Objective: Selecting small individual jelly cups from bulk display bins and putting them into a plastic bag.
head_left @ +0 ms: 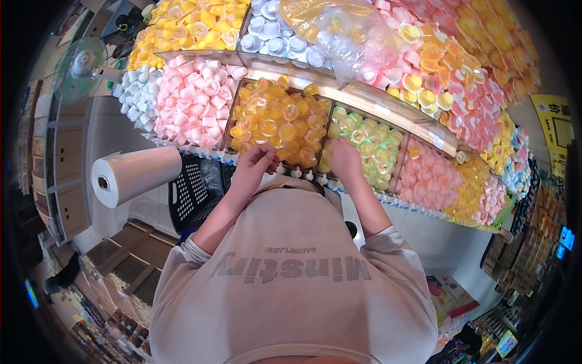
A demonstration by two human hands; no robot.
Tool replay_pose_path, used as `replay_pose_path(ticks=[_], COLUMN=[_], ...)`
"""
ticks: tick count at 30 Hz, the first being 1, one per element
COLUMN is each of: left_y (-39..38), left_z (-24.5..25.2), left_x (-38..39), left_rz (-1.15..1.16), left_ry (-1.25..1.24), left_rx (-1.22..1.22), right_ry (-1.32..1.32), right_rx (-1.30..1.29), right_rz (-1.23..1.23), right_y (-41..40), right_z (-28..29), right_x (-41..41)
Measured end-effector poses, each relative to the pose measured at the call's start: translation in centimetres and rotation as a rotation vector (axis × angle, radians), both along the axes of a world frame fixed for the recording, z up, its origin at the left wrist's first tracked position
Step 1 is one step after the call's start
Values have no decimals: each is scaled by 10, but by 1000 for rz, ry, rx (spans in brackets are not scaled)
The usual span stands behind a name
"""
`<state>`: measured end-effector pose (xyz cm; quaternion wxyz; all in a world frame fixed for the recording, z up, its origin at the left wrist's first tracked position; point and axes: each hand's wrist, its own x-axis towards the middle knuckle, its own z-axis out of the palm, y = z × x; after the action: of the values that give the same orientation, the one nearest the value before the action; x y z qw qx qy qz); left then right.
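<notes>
My left hand [256, 164] is at the front edge of a compartment of amber jelly cups [284, 123]. Its fingers are partly curled, slightly apart, and nothing shows in them. My right hand [344, 157] reaches down among green and yellow-green jelly cups [375, 148] in the neighbouring compartment. That hand's fingertips are hidden, so whether they grip a cup cannot be seen. Pale pink cups [193, 102] fill the compartment left of the amber ones. To the right of the green cups lie pink translucent cups [427, 175], with one amber cup [413, 151] on them.
A plastic bag [350, 41] lies over the upper tier's white cups [277, 43]. A roll of plastic bags [141, 175] juts out on my left, beside a black perforated basket [193, 195]. Farther left stands a fan [82, 68]. A ledge [386, 107] separates the tiers.
</notes>
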<state>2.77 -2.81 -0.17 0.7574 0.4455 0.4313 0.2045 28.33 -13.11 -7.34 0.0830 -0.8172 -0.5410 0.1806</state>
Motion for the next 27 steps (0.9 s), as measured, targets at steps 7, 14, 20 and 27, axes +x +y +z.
replay_pose_path(ticks=[7,14,20,27], left_y=[1,2,1,2], left_z=[-6,-6,-10,-10], left_x=[1,-3,-5,-4], left_rz=[-21,-9,-35,-47], left_ry=[-25,-13,-17,-18], left_rx=[15,8,16,7], right_ry=[22,115,716,1909], right_rx=[-178,-167,159,552], right_rz=[44,100,-474,-583], right_y=[4,0,-2,27], right_z=[6,-6,11,7], right_x=[-16,-5,11,10])
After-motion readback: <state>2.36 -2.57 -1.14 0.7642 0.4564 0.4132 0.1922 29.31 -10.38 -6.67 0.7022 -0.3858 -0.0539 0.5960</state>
